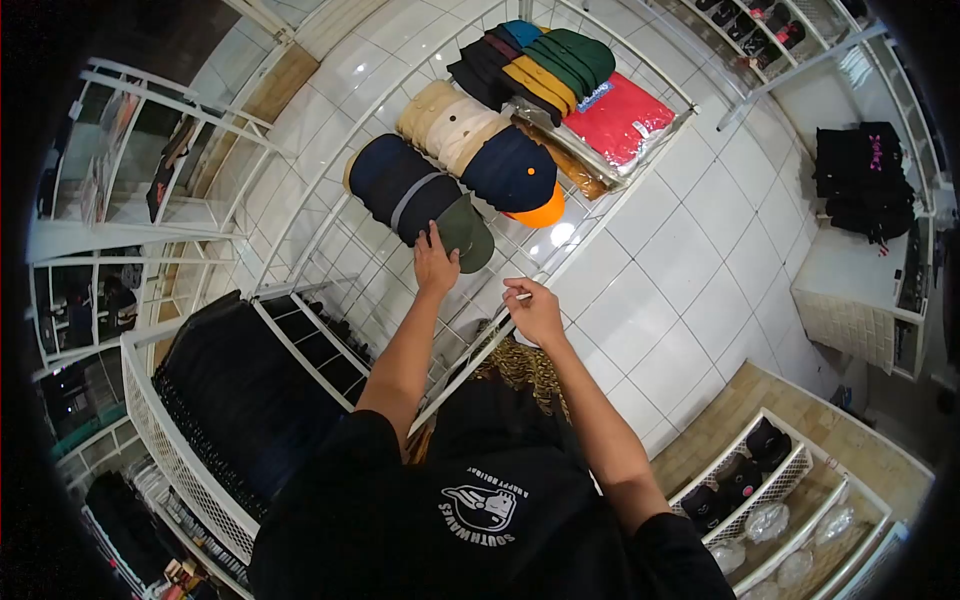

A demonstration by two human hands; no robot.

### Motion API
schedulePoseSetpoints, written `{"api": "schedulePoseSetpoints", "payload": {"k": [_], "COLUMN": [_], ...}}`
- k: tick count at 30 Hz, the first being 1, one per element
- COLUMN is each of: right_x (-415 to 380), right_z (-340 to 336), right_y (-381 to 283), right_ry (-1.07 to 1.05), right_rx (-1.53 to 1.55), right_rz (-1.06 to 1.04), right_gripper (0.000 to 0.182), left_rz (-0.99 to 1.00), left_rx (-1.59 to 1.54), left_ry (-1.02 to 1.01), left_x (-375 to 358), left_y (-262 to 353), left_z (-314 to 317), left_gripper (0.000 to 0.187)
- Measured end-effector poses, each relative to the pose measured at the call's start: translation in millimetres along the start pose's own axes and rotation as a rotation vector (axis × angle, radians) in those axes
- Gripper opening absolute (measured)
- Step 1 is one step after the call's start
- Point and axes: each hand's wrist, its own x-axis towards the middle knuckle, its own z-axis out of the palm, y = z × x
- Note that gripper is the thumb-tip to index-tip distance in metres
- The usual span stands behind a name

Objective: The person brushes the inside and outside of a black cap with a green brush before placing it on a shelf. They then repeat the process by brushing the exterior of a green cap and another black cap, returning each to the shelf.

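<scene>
My left hand (pixel 437 264) reaches to the front of a row of caps, its fingertips against a dark olive cap (pixel 466 234) and its fingers stretched out. Behind that cap lie a grey one and several dark navy caps (pixel 383 180), nested in a row on a white wire rack (pixel 590 238). My right hand (pixel 535 311) is at the rack's front rail with fingers curled; a small pale thing shows at the fingertips, too small to name. Beside the dark row is a row of beige caps (pixel 450 122) ending in navy caps (pixel 512 170) and an orange cap (pixel 540 208).
Farther back on the rack are green caps (pixel 575 62) and a red packaged garment (pixel 622 118). Dark clothing (pixel 240 400) hangs at the left. Lower right, a white shelf (pixel 800 475) holds black caps. Black garments (pixel 862 180) lie at the far right.
</scene>
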Motion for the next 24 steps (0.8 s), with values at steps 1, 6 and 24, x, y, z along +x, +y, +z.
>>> {"api": "schedulePoseSetpoints", "payload": {"k": [1,6,24], "right_x": [2,-5,-201], "right_z": [-1,-18,-194], "right_y": [3,8,-14], "right_ry": [0.005,0.022,0.948], "right_rx": [-0.002,-0.047,1.193], "right_rz": [-0.006,0.14,-0.098], "right_gripper": [0.028,0.028,0.062], "left_rz": [0.0,-0.078,0.246], "left_rx": [0.012,-0.026,-1.13], "left_ry": [0.016,-0.148,-1.505], "left_x": [2,4,-192], "left_y": [0,20,273], "left_z": [1,-9,-121], "left_gripper": [0.072,0.062,0.064]}}
